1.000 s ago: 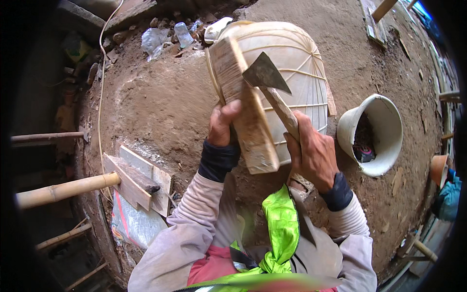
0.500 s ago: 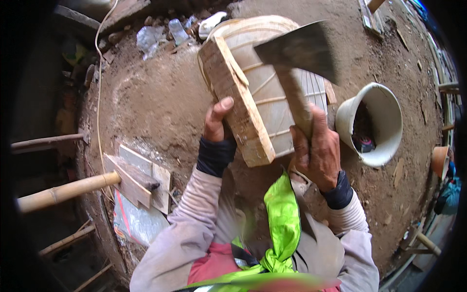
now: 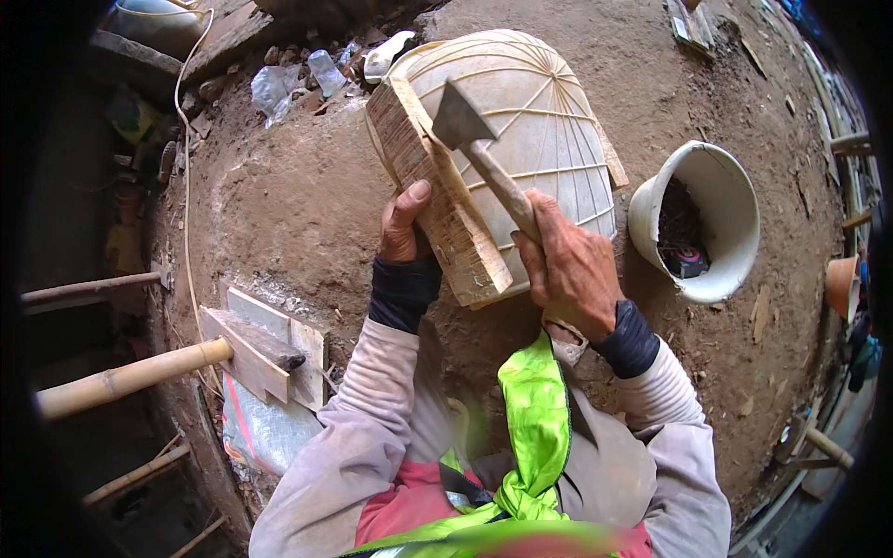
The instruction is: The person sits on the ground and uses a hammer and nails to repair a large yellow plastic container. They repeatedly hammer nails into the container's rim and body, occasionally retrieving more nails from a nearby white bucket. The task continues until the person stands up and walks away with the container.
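Note:
My left hand (image 3: 406,221) grips the side of a thick, rough-sawn wooden block (image 3: 442,200), its thumb lying on the broad face. The block stands tilted against a large pale rounded form (image 3: 544,107) bound with thin cords that fan out from one point. In my right hand (image 3: 579,268) is the wooden handle of a hatchet (image 3: 502,186). Its dark metal blade is close by the block's upper right edge, where a strip of wood is partly split; I cannot tell whether the blade touches.
A white bucket (image 3: 646,221) with dark material inside leans at the right. Bamboo poles (image 3: 135,377) and board pieces (image 3: 246,358) lie at the left. Clear plastic (image 3: 273,91) and a pale cable (image 3: 189,200) are farther back. A terracotta pot (image 3: 843,285) is at the far right.
The hatchet has swung down and left, from above the rounded form to the block's edge. My right hand has moved left with it. The left hand still grips the block.

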Tool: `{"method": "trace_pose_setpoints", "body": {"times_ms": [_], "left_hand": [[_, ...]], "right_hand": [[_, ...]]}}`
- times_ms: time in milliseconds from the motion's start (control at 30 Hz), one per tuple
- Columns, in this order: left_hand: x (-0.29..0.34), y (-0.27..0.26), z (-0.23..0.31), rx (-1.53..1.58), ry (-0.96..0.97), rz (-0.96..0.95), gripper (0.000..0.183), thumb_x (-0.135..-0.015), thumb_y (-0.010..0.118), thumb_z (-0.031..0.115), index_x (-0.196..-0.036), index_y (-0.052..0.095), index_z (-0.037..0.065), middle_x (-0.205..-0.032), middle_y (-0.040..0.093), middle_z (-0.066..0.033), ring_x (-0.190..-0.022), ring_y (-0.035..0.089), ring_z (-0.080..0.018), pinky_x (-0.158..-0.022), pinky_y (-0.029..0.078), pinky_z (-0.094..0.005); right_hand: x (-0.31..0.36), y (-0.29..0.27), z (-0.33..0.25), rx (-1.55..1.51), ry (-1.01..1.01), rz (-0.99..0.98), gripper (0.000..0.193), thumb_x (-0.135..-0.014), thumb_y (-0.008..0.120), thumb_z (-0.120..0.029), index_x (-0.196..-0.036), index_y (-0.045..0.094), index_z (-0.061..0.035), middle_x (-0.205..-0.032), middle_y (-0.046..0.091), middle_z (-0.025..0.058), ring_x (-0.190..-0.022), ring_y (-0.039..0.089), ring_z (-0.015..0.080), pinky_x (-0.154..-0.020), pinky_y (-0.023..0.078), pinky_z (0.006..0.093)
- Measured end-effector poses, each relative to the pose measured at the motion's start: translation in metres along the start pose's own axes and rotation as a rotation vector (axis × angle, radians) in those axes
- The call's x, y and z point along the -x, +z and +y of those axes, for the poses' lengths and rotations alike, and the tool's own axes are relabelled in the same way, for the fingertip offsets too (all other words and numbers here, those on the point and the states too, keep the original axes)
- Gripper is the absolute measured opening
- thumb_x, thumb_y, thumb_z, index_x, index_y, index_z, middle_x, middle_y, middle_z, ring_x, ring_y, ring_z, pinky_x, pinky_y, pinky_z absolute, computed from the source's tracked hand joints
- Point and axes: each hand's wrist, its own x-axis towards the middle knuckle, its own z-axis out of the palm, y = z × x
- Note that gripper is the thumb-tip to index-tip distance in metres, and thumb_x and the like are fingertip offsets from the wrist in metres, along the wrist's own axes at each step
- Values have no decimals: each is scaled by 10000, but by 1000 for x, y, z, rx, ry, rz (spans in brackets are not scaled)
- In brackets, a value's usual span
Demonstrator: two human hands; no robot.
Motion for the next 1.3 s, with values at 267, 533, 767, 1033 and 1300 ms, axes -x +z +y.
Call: {"method": "trace_pose_setpoints", "body": {"times_ms": [267, 533, 767, 1033, 1300], "left_hand": [[-3, -13, -6, -37, 31, 0, 559, -862, 800, 292, -1304, 594, 18, -1079, 698, -62, -924, 697, -176, -852, 604, -339], [22, 50, 58, -642, 543, -18, 584, -777, 874, 187, -1248, 602, -26, -1085, 723, -93, -913, 709, -202, -857, 576, -340], [14, 70, 25, -1480, 882, -116, 553, -767, 848, 128, -1273, 635, 56, -1034, 722, -185, -939, 710, -300, -812, 576, -392], [-5, -62, -112, -2149, 709, -286, 480, -782, 674, 45, -1234, 633, 202, -985, 712, -79, -1000, 672, -319, -723, 587, -469], [-5, -71, -140, -2103, 578, -445, 404, -803, 678, 52, -1194, 597, 109, -1145, 688, -140, -998, 660, -353, -798, 581, -460]], "right_hand": [[3, 0, 2, -55, -8, -17, 491, -927, 676, -99, -1366, 462, -47, -927, 689, 219, -793, 697, 418, -633, 553, 478], [79, -15, 29, -381, 368, 347, 403, -978, 638, -63, -1346, 481, -10, -853, 698, 168, -699, 721, 258, -629, 552, 395], [148, 9, 90, -334, 638, 256, 328, -993, 659, -157, -1262, 561, 1, -901, 716, 169, -761, 707, 251, -687, 545, 384], [189, 51, 126, -143, 424, -171, 382, -946, 697, -256, -1244, 570, -54, -872, 681, 256, -831, 669, 493, -704, 510, 540], [189, 71, 160, 102, 410, -284, 386, -957, 672, -405, -1106, 592, -58, -829, 663, 259, -764, 646, 480, -717, 500, 564]]}}
